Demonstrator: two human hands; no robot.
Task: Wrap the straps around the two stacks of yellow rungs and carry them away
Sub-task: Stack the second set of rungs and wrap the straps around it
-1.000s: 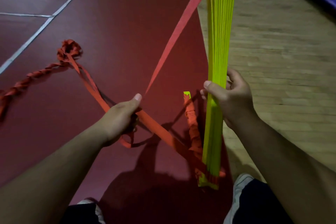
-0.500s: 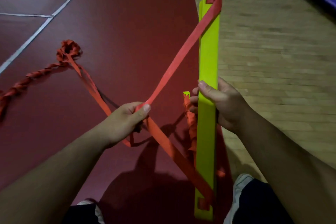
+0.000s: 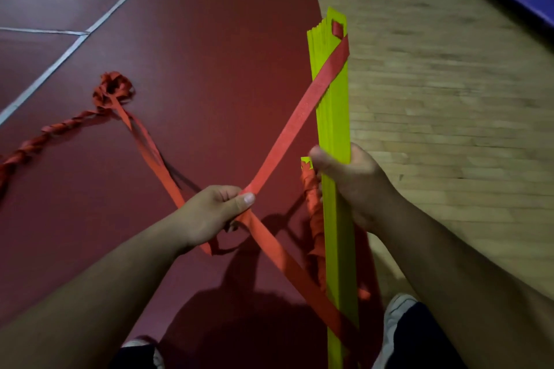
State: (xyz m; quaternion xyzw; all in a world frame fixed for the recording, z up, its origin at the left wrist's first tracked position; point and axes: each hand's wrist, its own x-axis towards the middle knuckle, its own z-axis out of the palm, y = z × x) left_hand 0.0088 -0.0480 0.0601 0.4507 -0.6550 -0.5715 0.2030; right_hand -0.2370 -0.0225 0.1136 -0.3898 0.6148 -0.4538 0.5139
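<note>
Stack of yellow rungs [image 3: 332,117]: one, held lengthwise above the edge of the red floor [image 3: 209,39]
Right hand [image 3: 353,186]: fingers and thumb curled round the stack at mid-length
Red strap [image 3: 287,135]: runs from the stack's far end diagonally to the left hand [image 3: 215,213], then to the near end
Left hand: pinches the strap between thumb and curled fingers
Second bundle [image 3: 314,219]: strap-wrapped, just left of the stack, yellow tip showing
Loose strap clump [image 3: 112,91]: on the red floor

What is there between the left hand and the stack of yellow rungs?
Head view: the flat red strap that the left hand pinches crosses up to the stack of yellow rungs, and a bunched strap hangs beside it.
</note>
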